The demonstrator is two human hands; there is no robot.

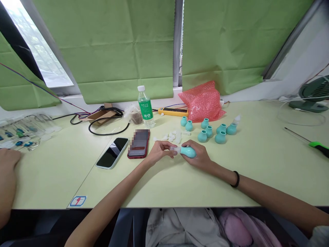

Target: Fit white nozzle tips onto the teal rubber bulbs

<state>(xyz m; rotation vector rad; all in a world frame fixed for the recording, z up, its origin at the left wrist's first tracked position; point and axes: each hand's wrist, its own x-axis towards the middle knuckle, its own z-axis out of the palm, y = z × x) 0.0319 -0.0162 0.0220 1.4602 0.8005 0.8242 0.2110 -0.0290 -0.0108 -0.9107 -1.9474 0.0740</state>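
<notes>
The left hand [162,151] pinches a clear nozzle [175,149] between thumb and fingers, covering part of it; the right hand [199,156] is wrapped around a teal bulb [188,152], its lower fingers out of sight; bulb and nozzle meet end to end between the two hands, above the near part of the table [257,164], though how far one sits inside the other is hard to tell.

At the left edge another person's hand [9,159] is cut off, its grip impossible to tell; the fan [312,94] and the screwdriver [317,145] run out of the picture at the right; the red phone [138,144] has its screen partly blurred, and a paler phone [112,153] lies beside it with a dark screen.

The red bubble-wrap bag [202,103] hides whatever it may hold; the clear bottle [146,109] is capped and holds clear liquid; a clear bag [133,115] beside it contains something brown; clear packets [20,132] at the far left hold small blue and green pieces; cables cross the cardboard box [101,116], obscuring its inside; more teal bulbs [220,137] stand right of the small white parts [172,136].
</notes>
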